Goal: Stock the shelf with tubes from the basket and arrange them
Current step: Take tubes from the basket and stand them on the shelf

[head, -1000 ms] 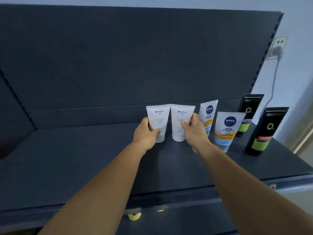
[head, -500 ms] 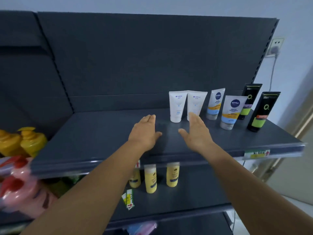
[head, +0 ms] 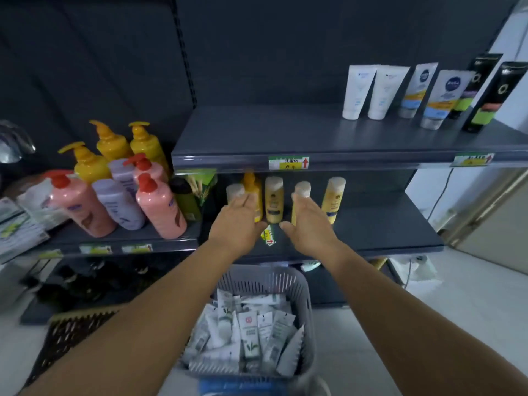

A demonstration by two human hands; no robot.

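Note:
Two white tubes [head: 368, 91] stand side by side on the upper shelf [head: 271, 135], left of two blue-and-white tubes [head: 431, 95] and two black tubes [head: 491, 92]. A grey basket [head: 303, 284] full of white tubes [head: 245, 335] sits on the floor below me. My left hand [head: 237, 221] and my right hand [head: 308, 221] hover empty above the basket with fingers straight, in front of the lower shelf.
Small yellow bottles [head: 274, 200] stand on the lower shelf behind my hands. Pump bottles in pink, purple and yellow [head: 120, 184] crowd the left shelf. A dark mat [head: 71, 332] lies on the floor at left. White tiled floor shows at right.
Both hands let go of the two white tubes and drew back and down from the upper shelf. The view dropped, bringing the basket into sight.

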